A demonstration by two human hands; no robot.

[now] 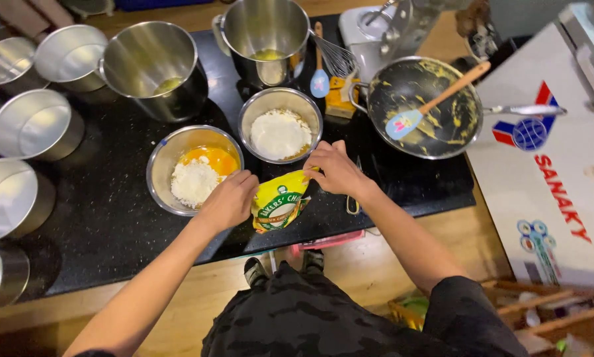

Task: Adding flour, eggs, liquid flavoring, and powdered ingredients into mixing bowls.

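Head view: one frame, looking straight down over a black worktop (pixel 112 218).
Left hand (pixel 229 200): curled closed on the left edge of a yellow-and-green pouch (pixel 280 201), steadying it just beside the nearer bowl.
Right hand (pixel 335 168): fingers pinched on the pouch's top right corner, apparently to work the top; whether the pouch is open cannot be told.
Pouch position: centre of the frame, held tilted just above the worktop's near edge, below the two bowls.
Egg bowl (pixel 192 168): steel, left of centre, holding yolks with a heap of white powder on them; close to the left hand for easy reach.
Flour bowl (pixel 280 125): steel, above the pouch, holding white powder only.
Pan (pixel 424 107): right of centre, smeared yellow, with a blue-bladed spatula (pixel 436 99) resting in it, parked aside.
Whisk (pixel 333 56): leaning on a tall pot (pixel 264 39) at upper centre.
Empty tins (pixel 36 125): stacked along the left edge, kept clear of the mixing area.
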